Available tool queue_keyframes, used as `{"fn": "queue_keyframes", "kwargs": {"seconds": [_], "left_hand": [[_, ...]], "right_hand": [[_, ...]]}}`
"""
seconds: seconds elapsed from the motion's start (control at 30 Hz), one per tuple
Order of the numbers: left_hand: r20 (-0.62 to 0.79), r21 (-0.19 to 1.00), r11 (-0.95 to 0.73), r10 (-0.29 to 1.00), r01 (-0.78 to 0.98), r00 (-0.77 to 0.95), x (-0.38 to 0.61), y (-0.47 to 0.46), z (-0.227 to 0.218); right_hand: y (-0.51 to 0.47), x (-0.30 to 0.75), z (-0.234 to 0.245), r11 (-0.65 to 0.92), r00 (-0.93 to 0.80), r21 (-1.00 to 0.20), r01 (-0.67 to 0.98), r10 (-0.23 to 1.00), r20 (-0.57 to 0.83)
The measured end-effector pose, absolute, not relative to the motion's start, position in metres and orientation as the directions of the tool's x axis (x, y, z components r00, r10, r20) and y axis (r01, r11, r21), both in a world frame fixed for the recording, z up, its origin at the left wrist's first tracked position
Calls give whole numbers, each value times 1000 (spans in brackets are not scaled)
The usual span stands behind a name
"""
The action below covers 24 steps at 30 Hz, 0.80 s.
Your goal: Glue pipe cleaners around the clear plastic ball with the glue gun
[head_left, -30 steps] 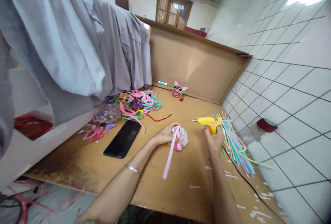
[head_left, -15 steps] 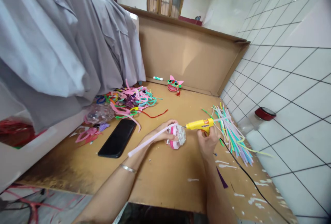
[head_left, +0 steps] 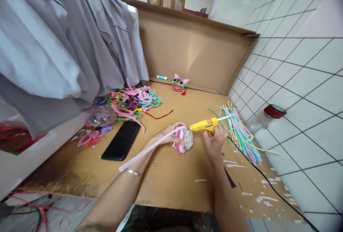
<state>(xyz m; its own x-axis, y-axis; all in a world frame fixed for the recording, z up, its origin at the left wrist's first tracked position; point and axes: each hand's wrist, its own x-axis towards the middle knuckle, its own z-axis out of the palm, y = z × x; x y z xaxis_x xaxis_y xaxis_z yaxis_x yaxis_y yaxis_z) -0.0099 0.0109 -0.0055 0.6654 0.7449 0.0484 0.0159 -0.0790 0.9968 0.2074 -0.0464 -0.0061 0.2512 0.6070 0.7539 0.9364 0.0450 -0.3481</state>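
Observation:
My left hand [head_left: 173, 134] is closed around a small round craft piece [head_left: 188, 139], whitish on its right side with a pink and white band. A long pale pink pipe cleaner [head_left: 147, 154] runs from the top of this piece down across my left wrist. In my right hand [head_left: 215, 141] is a yellow hot glue gun [head_left: 204, 125], a glue stick poking from its back end. The gun's nozzle points left and meets or nearly meets the upper edge of the craft piece; exact contact cannot be made out.
A bundle of pastel pipe cleaners [head_left: 242, 135] lies at right, beside the black cord [head_left: 264, 177]. At left are a black phone [head_left: 121, 141] and a tangled colourful pile [head_left: 139, 99]. A small animal-face craft [head_left: 179, 83] and a glue stick tube [head_left: 162, 77] stand near the cardboard back wall [head_left: 184, 46].
The glue gun's nozzle has moved left and up to the craft piece's top edge. The pipe cleaner's loose end now reaches farther down and left. The camera view has shifted slightly.

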Motion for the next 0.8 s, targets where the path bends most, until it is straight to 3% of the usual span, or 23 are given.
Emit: {"fn": "queue_keyframes", "kwargs": {"seconds": [0.8], "left_hand": [[50, 999, -45, 729, -25, 682, -9, 7, -3]], "right_hand": [[-48, 207, -4, 93, 198, -309, 946, 590, 783]]}}
